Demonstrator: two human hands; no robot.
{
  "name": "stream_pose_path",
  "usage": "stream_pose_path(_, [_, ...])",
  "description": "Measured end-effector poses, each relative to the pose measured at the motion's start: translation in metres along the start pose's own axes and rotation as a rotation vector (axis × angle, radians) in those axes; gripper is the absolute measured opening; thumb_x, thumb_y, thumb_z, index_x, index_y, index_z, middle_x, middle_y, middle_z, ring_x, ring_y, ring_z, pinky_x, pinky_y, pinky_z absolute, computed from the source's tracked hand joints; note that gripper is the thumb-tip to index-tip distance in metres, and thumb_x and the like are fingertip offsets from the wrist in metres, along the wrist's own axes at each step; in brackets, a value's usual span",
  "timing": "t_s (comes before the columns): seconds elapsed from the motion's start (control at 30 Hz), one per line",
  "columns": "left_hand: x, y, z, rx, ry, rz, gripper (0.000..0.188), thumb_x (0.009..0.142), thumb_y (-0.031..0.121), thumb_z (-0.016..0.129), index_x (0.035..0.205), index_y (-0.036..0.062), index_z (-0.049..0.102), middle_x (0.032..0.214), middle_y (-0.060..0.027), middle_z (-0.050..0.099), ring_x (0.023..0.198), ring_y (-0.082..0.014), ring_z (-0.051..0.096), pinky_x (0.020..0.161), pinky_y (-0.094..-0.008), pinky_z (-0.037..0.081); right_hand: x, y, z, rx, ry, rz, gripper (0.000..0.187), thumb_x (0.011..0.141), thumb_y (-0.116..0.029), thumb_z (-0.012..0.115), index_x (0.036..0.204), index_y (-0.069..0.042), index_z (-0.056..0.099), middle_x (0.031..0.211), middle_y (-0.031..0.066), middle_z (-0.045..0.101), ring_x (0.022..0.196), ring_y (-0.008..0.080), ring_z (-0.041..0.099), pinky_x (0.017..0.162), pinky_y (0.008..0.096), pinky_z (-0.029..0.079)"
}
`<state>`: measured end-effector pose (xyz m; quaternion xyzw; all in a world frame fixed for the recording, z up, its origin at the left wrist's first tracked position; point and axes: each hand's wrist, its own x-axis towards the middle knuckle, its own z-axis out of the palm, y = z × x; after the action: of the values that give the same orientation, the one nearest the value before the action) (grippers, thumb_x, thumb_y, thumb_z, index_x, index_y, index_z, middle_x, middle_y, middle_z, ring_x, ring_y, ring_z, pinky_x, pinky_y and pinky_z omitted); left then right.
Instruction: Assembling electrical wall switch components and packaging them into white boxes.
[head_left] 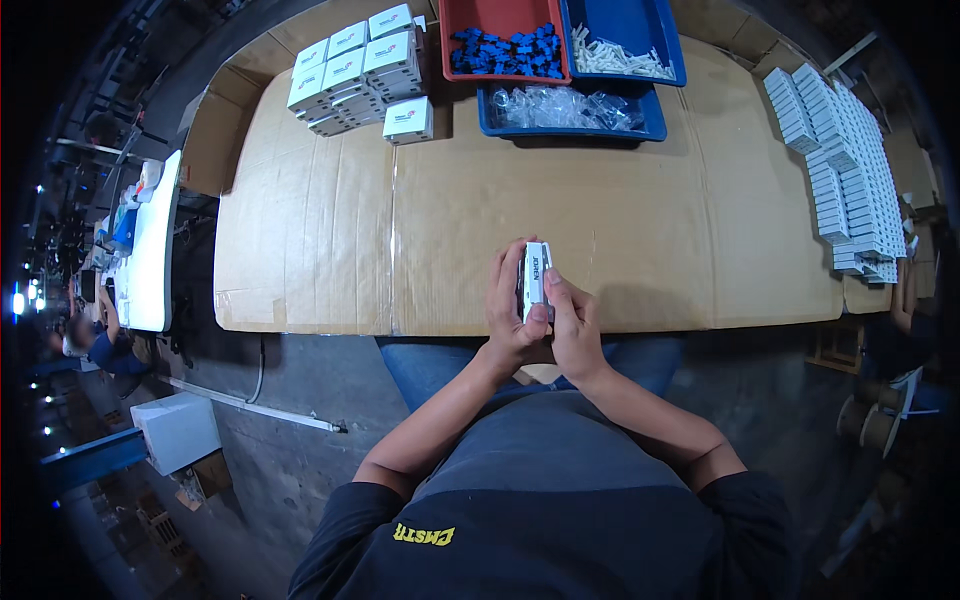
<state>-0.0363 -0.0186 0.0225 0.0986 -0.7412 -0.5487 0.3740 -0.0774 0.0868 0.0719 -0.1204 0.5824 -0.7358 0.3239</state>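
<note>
Between my two hands, near the table's front edge, a small white boxy unit (536, 275) with dark lettering on its narrow side stands roughly upright. The fingers of my left hand (508, 300) wrap its left side, with the thumb on its lower end. My right hand (575, 325) closes on it from the right, its thumb pressed to the edge. Both hands hide much of the unit, so its exact kind does not show.
Brown cardboard covers the table (300, 230). At the back left stands a stack of white boxes (350, 70). A red bin (505, 76) holds blue parts, a blue bin (680, 70) white parts, another blue bin (570, 135) clear pieces. White units (845, 160) are stacked right.
</note>
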Motion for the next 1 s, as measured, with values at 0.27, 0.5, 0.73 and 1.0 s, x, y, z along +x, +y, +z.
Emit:
stream_pose_path(0.27, [0.006,0.0,-0.006,-0.399,-0.071,-0.37,0.088,0.105,0.064,0.042,0.164,0.003,0.02,0.148,-0.0184,0.043,0.136,-0.0279,0.047,0.114,-0.0416,0.039,0.028,-0.012,-0.027,-0.133,-0.278,0.026,0.078,0.102,-0.041,0.067,0.157,0.005,0.037,0.148,0.0209,0.053,0.133,0.0205,0.053,0.108,0.0343,0.045])
stream_pose_path(0.5, [0.017,0.015,-0.004,-0.664,-0.031,-0.703,0.074,0.109,0.064,0.031,0.162,0.0121,0.03,0.145,-0.0105,0.053,0.131,-0.0209,0.055,0.108,-0.0355,0.048,0.037,-0.015,-0.044,-0.93,-0.213,-0.546,0.081,0.085,-0.046,0.083,0.147,-0.002,0.054,0.143,0.0204,0.052,0.132,0.0367,0.056,0.105,0.0439,0.051])
stream_pose_path(0.73, [0.011,0.041,0.004,-0.896,-0.125,-1.023,0.071,0.106,0.067,0.034,0.151,0.012,0.043,0.133,-0.0077,0.06,0.119,-0.0194,0.064,0.097,-0.0322,0.055,0.062,-0.015,-0.06,-0.951,-0.327,-0.962,0.086,0.084,-0.059,0.077,0.142,0.0,0.057,0.15,0.0225,0.053,0.137,0.0408,0.054,0.117,0.0517,0.043])
stream_pose_path(1.0, [0.008,0.034,-0.002,-0.925,-0.085,-1.031,0.065,0.108,0.063,0.038,0.147,0.0125,0.046,0.124,-0.0064,0.062,0.11,-0.017,0.064,0.09,-0.0311,0.055,0.067,-0.007,-0.052,-0.803,-0.358,-1.051,0.077,0.095,-0.051,0.067,0.14,0.01,0.056,0.145,0.0282,0.056,0.132,0.0451,0.058,0.11,0.0507,0.049])
